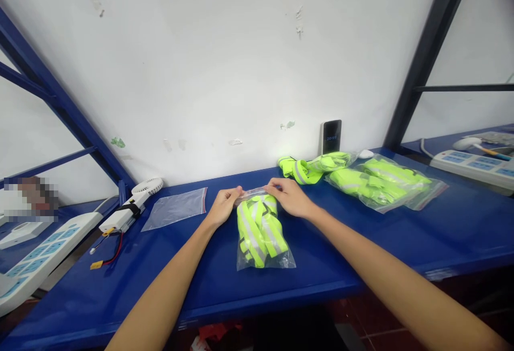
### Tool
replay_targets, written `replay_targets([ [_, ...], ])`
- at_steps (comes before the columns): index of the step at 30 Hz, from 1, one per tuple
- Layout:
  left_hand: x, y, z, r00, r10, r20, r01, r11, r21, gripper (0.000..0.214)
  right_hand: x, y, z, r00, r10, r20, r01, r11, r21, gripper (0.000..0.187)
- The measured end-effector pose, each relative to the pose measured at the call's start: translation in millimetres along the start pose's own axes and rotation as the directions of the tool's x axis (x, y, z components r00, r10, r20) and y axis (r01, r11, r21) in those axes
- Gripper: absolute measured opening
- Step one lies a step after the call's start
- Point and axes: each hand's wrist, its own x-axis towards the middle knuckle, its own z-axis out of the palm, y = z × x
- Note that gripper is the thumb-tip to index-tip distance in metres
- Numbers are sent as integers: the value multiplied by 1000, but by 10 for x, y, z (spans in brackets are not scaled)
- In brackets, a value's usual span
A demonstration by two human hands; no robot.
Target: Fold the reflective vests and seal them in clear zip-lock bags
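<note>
A clear zip bag (287, 261) lies on the blue table in front of me, with a folded neon-yellow reflective vest or strap (257, 230) with silver stripes inside it. My left hand (225, 205) pinches the left end of the bag's top edge between thumb and fingers. At the other end of that edge, my right hand (289, 196) is closed on it too. Between the hands the top edge runs roughly straight, pointing away from me. Whether its seal is closed I cannot tell.
Filled bags of yellow gear (381, 182) and loose yellow straps (301, 170) lie back right. A phone (331, 137) leans on the wall. Left are a flat clear bag (176, 210), a small fan (148, 185), a battery pack with wires (127, 212) and a power strip (50, 254).
</note>
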Motion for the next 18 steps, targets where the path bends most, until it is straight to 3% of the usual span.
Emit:
replay_targets([
  [5, 46, -58, 73, 998, -63, 4, 63, 988, -142, 61, -119, -166, -654, 979, 164, 118, -179, 975, 130, 28],
  [8, 62, -94, 70, 998, -54, 13, 55, 993, -102, 59, -105, -205, -1158, 971, 208, 115, -206, 978, -31, 34],
  [11, 61, -127, 74, 999, -24, 22, 25, 999, -46, 56, -53, -99, -1540, 936, 288, 203, -243, 945, -221, 38],
  [13, 54, -141, 86, 1000, 12, 18, -12, 1000, -5, 54, -14, 17, -1681, 905, 385, 183, -292, 873, -390, 35],
  [15, 44, -144, 100, 999, 46, 17, -46, 998, 36, 53, 35, 105, -1723, 905, 422, 46, -321, 752, -576, 29],
  [18, 12, -115, 114, 996, 88, 23, -90, 990, 110, 50, 134, 114, -1605, 955, 271, -123, -273, 639, -719, 31],
])
